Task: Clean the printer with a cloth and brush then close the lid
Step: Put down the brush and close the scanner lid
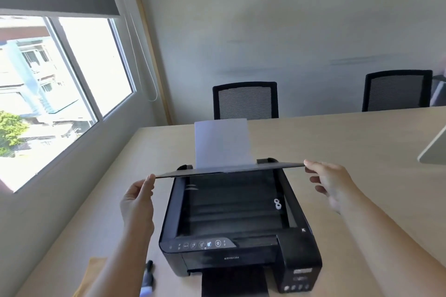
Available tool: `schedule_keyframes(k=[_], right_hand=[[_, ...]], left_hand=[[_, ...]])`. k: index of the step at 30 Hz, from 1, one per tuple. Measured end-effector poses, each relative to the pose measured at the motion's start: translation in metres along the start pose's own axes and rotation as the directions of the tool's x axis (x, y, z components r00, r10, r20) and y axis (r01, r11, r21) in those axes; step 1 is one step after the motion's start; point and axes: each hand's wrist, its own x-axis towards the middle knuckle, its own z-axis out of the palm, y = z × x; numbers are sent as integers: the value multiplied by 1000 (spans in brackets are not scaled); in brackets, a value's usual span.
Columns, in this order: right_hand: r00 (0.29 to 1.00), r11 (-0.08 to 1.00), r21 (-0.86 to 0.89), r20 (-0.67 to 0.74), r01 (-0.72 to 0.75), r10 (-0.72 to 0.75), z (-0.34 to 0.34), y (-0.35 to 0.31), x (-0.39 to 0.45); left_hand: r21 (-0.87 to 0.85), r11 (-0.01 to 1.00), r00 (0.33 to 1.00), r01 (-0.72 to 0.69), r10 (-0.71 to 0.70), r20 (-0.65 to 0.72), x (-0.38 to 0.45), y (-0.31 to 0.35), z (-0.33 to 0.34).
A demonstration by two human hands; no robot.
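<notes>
Both forearms are shown bare to the frame edge; left hand (137,202) and right hand (331,184) are ungloved.

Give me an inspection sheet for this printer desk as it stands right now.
Surface: light wooden table, printer near its front edge.
Job's things: black printer, scanner glass exposed; lid held part-open, roughly level; yellow cloth and brush lie at the printer's left.
Clutter: white paper sheet upright in the rear feed; pale slanted object at the right edge, unidentifiable.
Grippers: left hand holds the lid's left corner; right hand has fingertips at the right corner.
Cables: blind cord by the window; nothing else seen.
Surroundings: window with blind, two black mesh chairs behind the table, plain wall.
</notes>
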Motion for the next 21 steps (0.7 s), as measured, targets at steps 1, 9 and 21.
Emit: schedule_keyframes(k=[1,9,21], right_hand=[[1000,999,-42,23,-8,9,-5,9,-4],[942,842,-537,258,-46,216,-36,60,-11],[928,268,-946,256,183,270,-17,78,-5]], left_hand=[[35,999,1000,8,-8,9,-6,-4,-7],[471,866,969,168,-234,84,-44,-33,-60],[590,758,939,277,-343,0,-55,-40,-61]])
